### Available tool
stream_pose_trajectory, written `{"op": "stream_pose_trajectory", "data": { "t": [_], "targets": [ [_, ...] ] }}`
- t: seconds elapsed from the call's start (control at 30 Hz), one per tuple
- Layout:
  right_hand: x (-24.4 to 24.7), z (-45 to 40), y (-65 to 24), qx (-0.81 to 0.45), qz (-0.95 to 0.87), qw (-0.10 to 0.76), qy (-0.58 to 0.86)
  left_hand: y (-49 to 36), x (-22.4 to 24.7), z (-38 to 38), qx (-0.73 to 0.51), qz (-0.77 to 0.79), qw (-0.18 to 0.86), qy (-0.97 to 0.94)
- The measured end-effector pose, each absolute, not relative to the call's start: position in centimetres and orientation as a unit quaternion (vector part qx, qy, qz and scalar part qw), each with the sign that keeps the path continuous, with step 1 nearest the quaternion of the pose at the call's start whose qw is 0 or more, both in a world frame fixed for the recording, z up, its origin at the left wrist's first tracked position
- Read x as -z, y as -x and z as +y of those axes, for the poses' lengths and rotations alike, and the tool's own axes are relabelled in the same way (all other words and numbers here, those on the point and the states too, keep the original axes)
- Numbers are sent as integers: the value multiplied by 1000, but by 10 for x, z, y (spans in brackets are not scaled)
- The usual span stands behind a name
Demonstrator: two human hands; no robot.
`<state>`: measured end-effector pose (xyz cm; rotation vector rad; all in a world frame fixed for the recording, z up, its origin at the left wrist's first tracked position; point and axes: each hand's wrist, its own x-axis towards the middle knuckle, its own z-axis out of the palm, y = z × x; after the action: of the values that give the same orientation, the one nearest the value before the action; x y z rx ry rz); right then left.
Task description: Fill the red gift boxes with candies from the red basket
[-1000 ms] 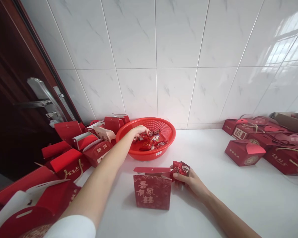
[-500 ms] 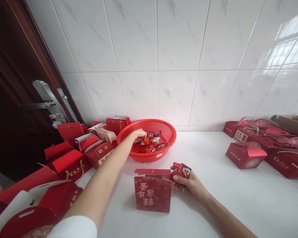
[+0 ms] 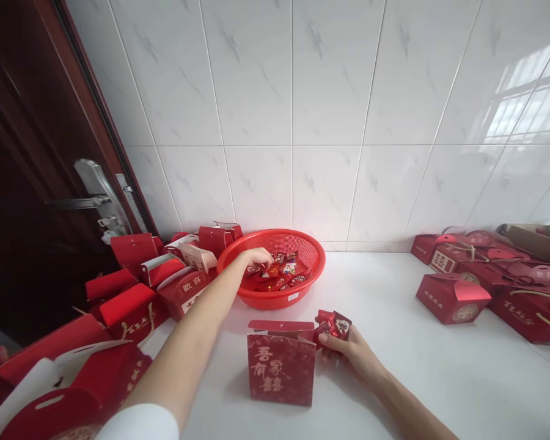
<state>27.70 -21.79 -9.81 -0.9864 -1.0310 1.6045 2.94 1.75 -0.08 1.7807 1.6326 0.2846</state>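
Observation:
My left hand [image 3: 257,259] reaches into a red plastic colander [image 3: 275,300], its fingers curled and closed at a red wrapped candy; the fingertips are partly hidden. Several wrapped candies [image 3: 289,269] lie around it in the bottom. Closed around a small bunch of red wrapped candies [image 3: 332,324], my right hand [image 3: 348,347] rests low over the table, just right of a dark red gift box [image 3: 282,370]. That box stands upright with gold characters on its front and its top flap open.
Open red gift boxes [image 3: 131,311] crowd the left side, beneath my left arm. More boxes [image 3: 453,297], several with folded tops or cord handles, are grouped at the right. Behind the white table [image 3: 371,287] rises a tiled wall [image 3: 327,183]; a dark door [image 3: 22,153] is at left.
My left hand has shifted slightly among the candies and its fingers are more curled. My right hand keeps its candies by the box. The camera view has tilted up a little.

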Motion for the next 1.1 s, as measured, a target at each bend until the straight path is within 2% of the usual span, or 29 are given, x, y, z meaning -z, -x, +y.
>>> {"op": "stream_pose_trajectory", "data": {
  "t": [0.1, 0.33, 0.47, 0.57, 0.83, 1.0, 1.1],
  "targets": [
    [97, -218, -277, -658, -421, 480, 400, -33, -3, 13, -120, 599, 395, -686],
    [95, -218, -276, -657, -431, 479, 392, -47, -16, -6, -242, 502, 449, -698],
    [93, -218, -277, -647, -443, 472, 403, -54, -35, -50, -290, 418, 474, -718],
    [92, -219, -278, -642, -454, 462, 410, -51, -57, -102, -283, 365, 479, -746],
    [91, -222, -280, -657, -436, 462, 406, -27, -96, -208, -203, 178, 350, -897],
    [87, -225, -278, -652, -432, 468, 411, -23, -88, -226, -177, 178, 251, -935],
    [85, -225, -278, -649, -431, 472, 413, -23, -80, -227, -168, 176, 244, -939]
  ]
}}
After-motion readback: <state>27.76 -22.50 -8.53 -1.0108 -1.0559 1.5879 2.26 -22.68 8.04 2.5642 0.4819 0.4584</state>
